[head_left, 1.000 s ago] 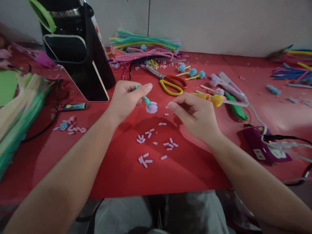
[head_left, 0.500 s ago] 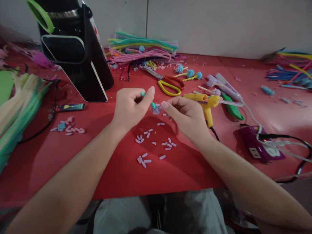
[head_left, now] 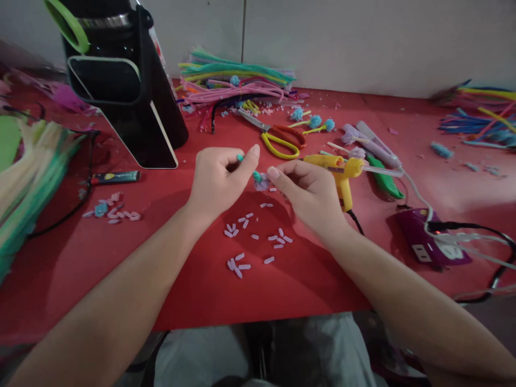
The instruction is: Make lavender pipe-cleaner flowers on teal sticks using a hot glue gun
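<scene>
Between thumb and fingers, my left hand is closed on a teal stem with a small lilac flower head, a pipe-cleaner flower by its look. My right hand is closed in a pinch at the flower's right side; whether a separate petal is between its fingertips I cannot tell. On the table below the hands lie several short lilac pieces in loose groups. To the right of my right hand, a yellow hot glue gun rests on its side.
Scissors lie behind the hands, near blue-headed stems. Bundled pipe cleaners lie by the wall. A black bottle stands left, with a phone-like panel against it. A purple power socket with cables sits right. Pink cut pieces lie left.
Both hands stay at the flower. My left hand and the flower have shifted very slightly right and down, and the right hand has barely moved.
</scene>
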Action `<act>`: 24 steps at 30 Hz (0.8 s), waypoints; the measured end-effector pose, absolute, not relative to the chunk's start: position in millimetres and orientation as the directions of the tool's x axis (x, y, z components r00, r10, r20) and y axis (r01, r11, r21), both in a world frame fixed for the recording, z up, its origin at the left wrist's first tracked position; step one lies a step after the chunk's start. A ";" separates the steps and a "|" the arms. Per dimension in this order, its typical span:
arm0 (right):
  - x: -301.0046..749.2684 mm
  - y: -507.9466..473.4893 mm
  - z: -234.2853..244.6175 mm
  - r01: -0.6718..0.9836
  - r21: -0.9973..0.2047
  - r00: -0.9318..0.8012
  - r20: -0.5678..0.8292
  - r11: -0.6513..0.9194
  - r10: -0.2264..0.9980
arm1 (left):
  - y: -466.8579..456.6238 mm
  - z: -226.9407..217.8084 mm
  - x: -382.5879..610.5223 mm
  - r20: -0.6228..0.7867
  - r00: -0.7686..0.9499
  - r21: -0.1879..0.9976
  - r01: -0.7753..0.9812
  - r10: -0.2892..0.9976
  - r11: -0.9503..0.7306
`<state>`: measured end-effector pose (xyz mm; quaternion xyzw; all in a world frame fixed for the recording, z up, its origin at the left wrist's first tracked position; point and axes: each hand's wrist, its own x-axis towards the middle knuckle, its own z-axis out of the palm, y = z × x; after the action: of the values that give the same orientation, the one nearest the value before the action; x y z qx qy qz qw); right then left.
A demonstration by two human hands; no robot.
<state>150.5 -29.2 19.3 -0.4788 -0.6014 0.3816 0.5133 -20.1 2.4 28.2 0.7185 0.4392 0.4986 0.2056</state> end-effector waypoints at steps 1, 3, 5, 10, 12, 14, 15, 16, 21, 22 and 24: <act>150.1 -29.3 19.3 0.191 -0.947 -0.011 0.261 0.258 0.965 | 2.7 27.7 -20.1 0.536 0.116 0.734 0.426 0.836 -0.530; 149.4 -29.7 19.3 0.204 -0.941 -0.008 0.274 0.270 0.962 | 3.6 26.7 -20.2 0.537 0.118 0.735 0.421 0.835 -0.532; 148.9 -29.9 18.9 0.216 -0.937 -0.007 0.280 0.275 0.960 | 4.5 26.1 -20.2 0.537 0.118 0.739 0.413 0.836 -0.533; 149.2 -29.8 17.2 0.237 -0.933 0.007 0.280 0.270 0.960 | 4.4 26.5 -20.3 0.528 0.114 0.753 0.397 0.842 -0.525; 149.1 -29.7 16.9 0.235 -0.936 0.015 0.271 0.261 0.962 | 3.8 27.3 -20.6 0.517 0.120 0.758 0.395 0.847 -0.519; 148.9 -29.4 16.9 0.239 -0.939 0.020 0.261 0.249 0.965 | 3.6 28.2 -21.2 0.508 0.117 0.763 0.399 0.853 -0.509; 148.8 -29.1 16.9 0.240 -0.941 0.022 0.253 0.240 0.967 | 3.8 28.6 -21.7 0.505 0.113 0.764 0.403 0.856 -0.504; 148.7 -28.6 16.8 0.235 -0.944 0.023 0.243 0.231 0.970 | 4.1 28.9 -22.1 0.505 0.106 0.765 0.406 0.857 -0.501; 150.4 -24.6 14.2 0.083 -0.982 0.026 0.171 0.168 0.985 | 6.1 29.1 -24.1 0.520 0.076 0.767 0.398 0.851 -0.504; 150.9 -24.0 13.6 0.051 -0.986 0.022 0.157 0.156 0.987 | 6.2 28.9 -24.3 0.522 0.073 0.766 0.400 0.850 -0.504; 151.5 -23.4 12.9 0.017 -0.990 0.013 0.141 0.141 0.990 | 5.8 28.6 -24.3 0.526 0.073 0.760 0.407 0.847 -0.507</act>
<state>151.5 -23.4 12.9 -0.4712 -0.5345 0.4557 0.5335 -24.3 5.8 28.6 0.7004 0.4476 0.5128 0.2147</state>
